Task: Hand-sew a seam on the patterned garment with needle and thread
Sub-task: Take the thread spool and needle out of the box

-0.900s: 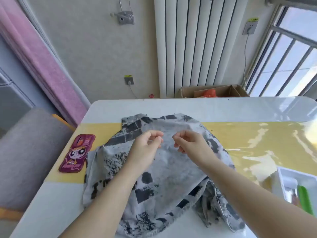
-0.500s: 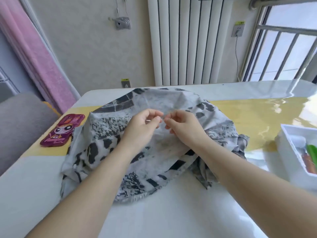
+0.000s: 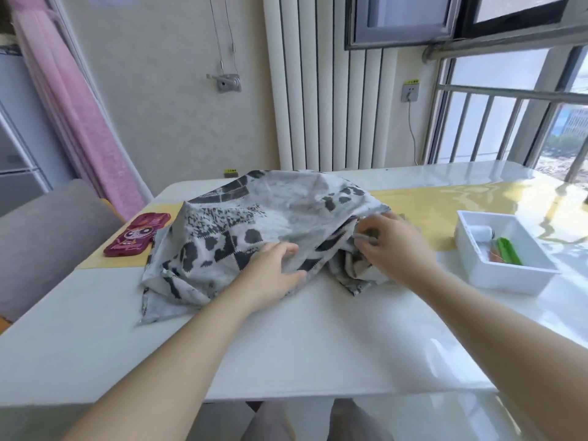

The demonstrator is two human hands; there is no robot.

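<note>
The grey, white and black patterned garment (image 3: 254, 218) lies bunched on the white table (image 3: 286, 351). My left hand (image 3: 272, 272) grips a fold at the garment's near edge, fingers curled into the cloth. My right hand (image 3: 393, 243) is at the garment's crumpled right end, its fingers pinching a small bit of the fabric. No needle or thread can be made out; they are too small to see.
A white tray (image 3: 496, 275) with a green tool and small items stands at the right. A pink cartoon phone case (image 3: 136, 233) lies at the left on the yellow table runner (image 3: 445, 202). A grey chair (image 3: 41, 237) stands left; a radiator and window are behind.
Both hands left the middle of the garment: my left hand dropped to the near edge, my right hand moved to the right end. The view tilted up.
</note>
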